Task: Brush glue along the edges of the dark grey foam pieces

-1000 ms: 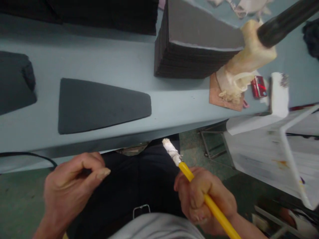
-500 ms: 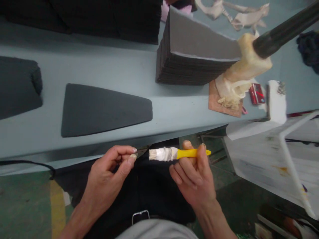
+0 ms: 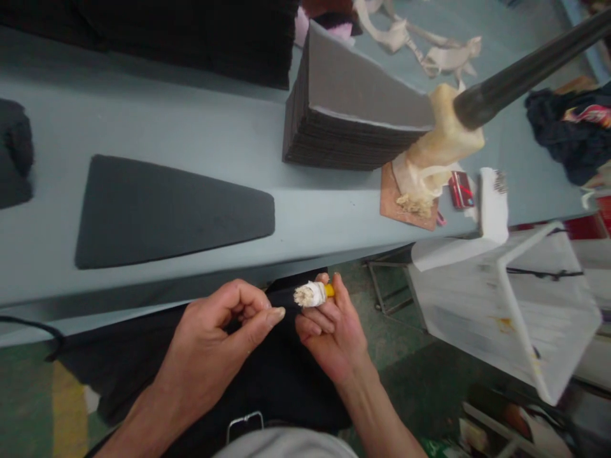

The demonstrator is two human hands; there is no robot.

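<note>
My right hand [image 3: 334, 331] grips a paintbrush [image 3: 311, 294] by its yellow handle. White tape wraps the brush's neck, and its stubby pale bristles face my left hand. Thumb and forefinger of my left hand [image 3: 224, 334] are pinched together just left of the bristles, apart from them; whatever they hold is too hidden to name. Both hands are in front of the table's near edge, above my dark trousers. On the table beyond them lies a flat dark grey tapered panel [image 3: 176, 213].
A tall stack of grey panels [image 3: 367, 83] stands behind, near a cream-coloured container [image 3: 443, 133] with a black pipe [image 3: 525, 76]. A red box [image 3: 461, 189] and a white block [image 3: 494, 207] sit rightward. Black stacks [image 3: 167, 38] line the back. A white-framed rack [image 3: 520, 318] stands at right.
The brush has turned so its bristle end points more toward me. The thin dark piece seen at my left fingertips no longer shows. The view has shifted right.
</note>
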